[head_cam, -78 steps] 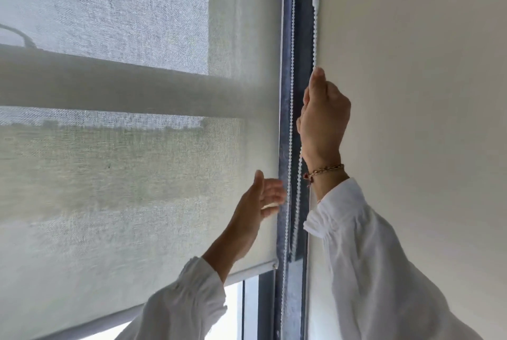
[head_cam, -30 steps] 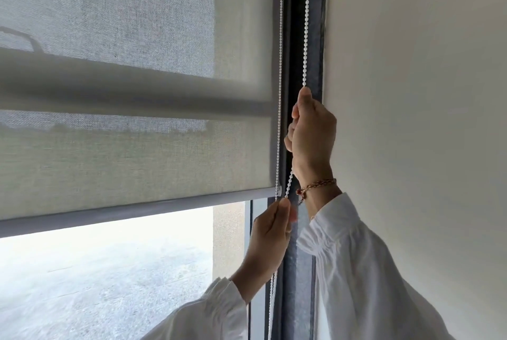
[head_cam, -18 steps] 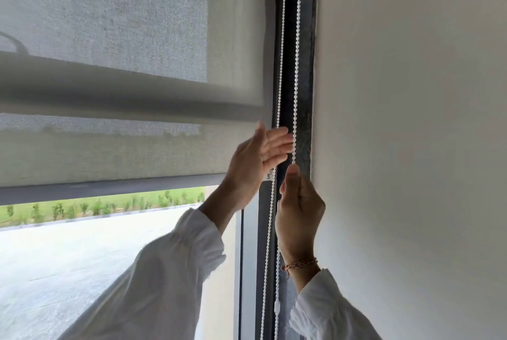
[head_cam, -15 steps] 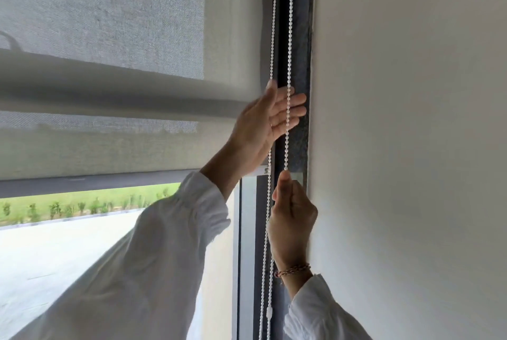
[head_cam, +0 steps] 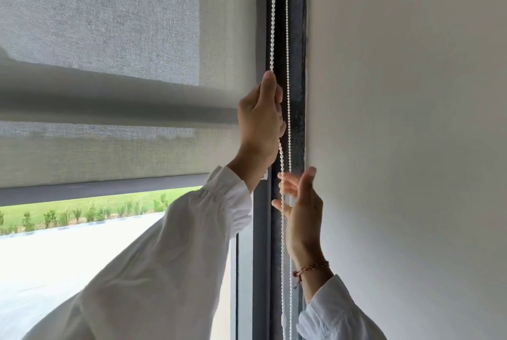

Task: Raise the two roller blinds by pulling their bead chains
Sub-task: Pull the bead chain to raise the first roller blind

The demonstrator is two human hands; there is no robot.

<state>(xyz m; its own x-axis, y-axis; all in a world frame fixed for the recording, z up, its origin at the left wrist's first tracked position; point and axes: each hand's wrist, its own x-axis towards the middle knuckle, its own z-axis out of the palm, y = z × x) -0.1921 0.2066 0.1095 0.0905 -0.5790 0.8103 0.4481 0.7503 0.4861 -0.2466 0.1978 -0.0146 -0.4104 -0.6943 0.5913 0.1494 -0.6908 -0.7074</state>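
Note:
A grey mesh roller blind [head_cam: 109, 24] covers the upper part of the window, and its dark bottom bar [head_cam: 104, 188] hangs a little above the middle of the view. A white bead chain [head_cam: 272, 10] runs down in two strands along the dark window frame [head_cam: 297, 65]. My left hand [head_cam: 260, 120] is raised and shut on the left strand, thumb up. Below it my right hand [head_cam: 301, 208] is open, fingers spread beside both strands, holding nothing. Only one blind is in view.
A plain white wall [head_cam: 411, 120] fills the right side, close to my right hand. Below the blind, the window glass shows grass, small shrubs [head_cam: 82, 213] and pale pavement outside. My white sleeves [head_cam: 164, 271] cover the lower view.
The blind's bottom bar has risen well above where it was 2.6 s ago. My left hand has moved up and closed on the chain. My right hand has let go and opened.

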